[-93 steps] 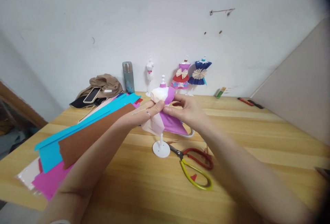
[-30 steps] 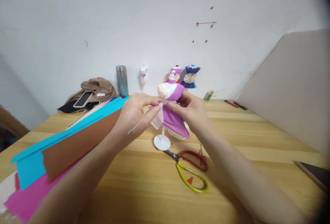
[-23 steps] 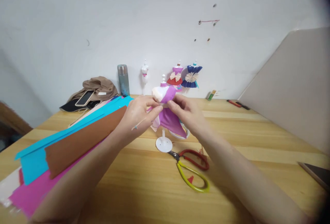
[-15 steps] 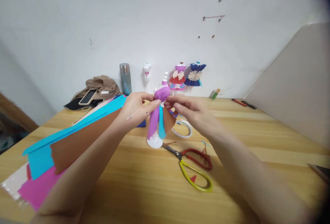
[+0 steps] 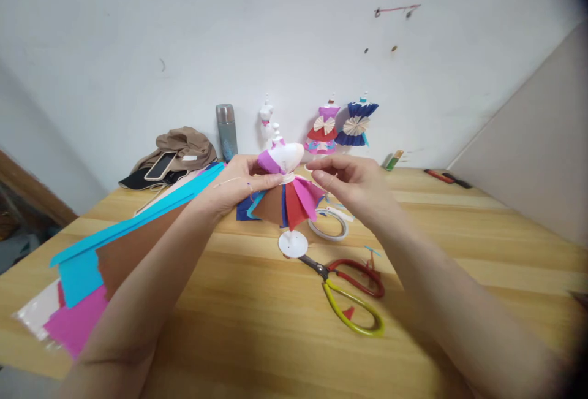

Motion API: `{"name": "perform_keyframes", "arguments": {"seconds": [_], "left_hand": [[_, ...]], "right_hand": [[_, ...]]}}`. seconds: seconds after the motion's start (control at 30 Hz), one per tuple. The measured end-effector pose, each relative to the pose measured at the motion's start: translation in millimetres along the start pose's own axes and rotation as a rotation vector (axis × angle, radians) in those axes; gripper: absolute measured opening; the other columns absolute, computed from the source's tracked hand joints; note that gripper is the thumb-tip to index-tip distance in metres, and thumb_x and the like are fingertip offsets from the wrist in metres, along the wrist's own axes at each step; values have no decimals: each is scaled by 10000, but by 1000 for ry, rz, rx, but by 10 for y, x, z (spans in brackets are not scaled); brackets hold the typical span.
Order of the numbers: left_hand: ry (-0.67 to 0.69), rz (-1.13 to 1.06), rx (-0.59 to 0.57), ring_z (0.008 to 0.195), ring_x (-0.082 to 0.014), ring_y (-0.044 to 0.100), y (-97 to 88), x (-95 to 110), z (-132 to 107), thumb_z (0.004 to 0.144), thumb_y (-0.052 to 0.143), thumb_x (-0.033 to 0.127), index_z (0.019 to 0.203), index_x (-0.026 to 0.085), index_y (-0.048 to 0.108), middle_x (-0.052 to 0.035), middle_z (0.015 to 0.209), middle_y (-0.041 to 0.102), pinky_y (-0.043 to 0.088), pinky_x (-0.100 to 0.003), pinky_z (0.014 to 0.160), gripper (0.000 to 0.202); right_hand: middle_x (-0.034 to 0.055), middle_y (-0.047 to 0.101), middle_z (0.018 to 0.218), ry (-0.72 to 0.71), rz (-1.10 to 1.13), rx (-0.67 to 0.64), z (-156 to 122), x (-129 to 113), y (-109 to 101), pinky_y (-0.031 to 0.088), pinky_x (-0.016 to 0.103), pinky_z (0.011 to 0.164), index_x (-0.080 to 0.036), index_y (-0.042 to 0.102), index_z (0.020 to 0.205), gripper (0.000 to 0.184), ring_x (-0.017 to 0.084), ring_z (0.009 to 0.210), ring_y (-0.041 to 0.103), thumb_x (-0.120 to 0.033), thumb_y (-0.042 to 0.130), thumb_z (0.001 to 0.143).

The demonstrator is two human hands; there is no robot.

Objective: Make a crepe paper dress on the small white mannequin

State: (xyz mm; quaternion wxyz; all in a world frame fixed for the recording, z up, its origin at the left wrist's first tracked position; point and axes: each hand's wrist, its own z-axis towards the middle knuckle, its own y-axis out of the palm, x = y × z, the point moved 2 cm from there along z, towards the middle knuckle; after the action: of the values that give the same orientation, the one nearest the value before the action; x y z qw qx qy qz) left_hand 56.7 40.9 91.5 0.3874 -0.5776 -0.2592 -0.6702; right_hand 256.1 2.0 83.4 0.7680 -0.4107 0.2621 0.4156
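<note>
A small white dress form [image 5: 288, 157] leans to the left in front of me, its round base [image 5: 293, 244] at the bottom. Purple paper covers part of its chest. From the waist flares a skirt of paper strips [image 5: 294, 204] in blue, brown, red and pink. My left hand [image 5: 239, 186] is closed around the waist and the left side, the thumb pressed on the front. My right hand [image 5: 351, 183] is just right of the torso, thumb and forefinger pinched on a small white piece, too small to identify.
Scissors [image 5: 324, 271] and a tape roll [image 5: 329, 225] lie near the base. Coloured paper sheets [image 5: 82, 282] are under my left forearm. At the wall stand a flask [image 5: 226, 132] and other dress forms [image 5: 322, 126]. A phone [image 5: 160, 166] rests by brown cloth [image 5: 188, 144].
The dress form has been turned, so brown, red and pink strips now face me instead of the purple and light blue ones. My right hand has come away from its torso.
</note>
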Motion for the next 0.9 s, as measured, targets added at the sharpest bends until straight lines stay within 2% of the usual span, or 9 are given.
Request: {"name": "perform_keyframes", "arguments": {"seconds": [0.13,0.27,0.4,0.5,0.63,0.77,0.9], "left_hand": [[-24,-85,-9,1090,-330,680,4,-26,4,723,828,351,1133,138,739,-126,1077,764,502,-469,985,471],[-13,-111,-10,1094,-332,685,-20,-58,28,713,838,330,1082,146,761,-119,1060,772,495,-467,1000,419],[3,-137,-59,1130,-327,675,-46,-69,44,736,820,324,1115,154,751,-124,1129,758,481,-457,1031,421],[-16,-137,-56,1117,-320,680,-53,-65,42,726,831,319,1104,157,749,-122,1135,756,492,-446,1015,419],[-57,-57,-25,1108,-310,677,-52,-42,29,691,866,335,1124,163,729,-122,1163,744,502,-440,994,486],[-40,-49,-35,1067,-282,682,-66,-25,19,696,864,321,1087,163,730,-105,1111,747,500,-406,972,443],[-19,-113,-64,999,-250,688,-94,-44,6,689,865,289,1026,181,738,-75,1036,752,506,-373,926,376]], "right_hand": [[57,710,759,-29,-40,-7,-3,-23,-3,451,356,604,-221,728,801,177,207,658,578,-373,638,787],[47,696,711,17,41,-126,-21,-45,36,445,338,621,-200,704,713,274,201,677,593,-444,605,788],[56,723,776,15,54,-192,-34,-60,46,458,340,655,-189,724,788,230,199,711,610,-378,594,789],[48,717,815,-85,-45,-208,-60,-102,41,436,334,663,-185,723,865,186,194,733,588,-312,651,750],[19,678,747,-167,-157,-159,-92,-137,58,414,323,660,-206,652,760,110,185,710,567,-309,684,738],[15,645,660,-136,-171,-157,-103,-147,86,393,311,616,-203,627,686,161,166,638,545,-320,610,796],[20,652,684,-91,-146,-213,-124,-173,75,414,316,612,-201,658,740,171,172,647,553,-350,610,811]]}}
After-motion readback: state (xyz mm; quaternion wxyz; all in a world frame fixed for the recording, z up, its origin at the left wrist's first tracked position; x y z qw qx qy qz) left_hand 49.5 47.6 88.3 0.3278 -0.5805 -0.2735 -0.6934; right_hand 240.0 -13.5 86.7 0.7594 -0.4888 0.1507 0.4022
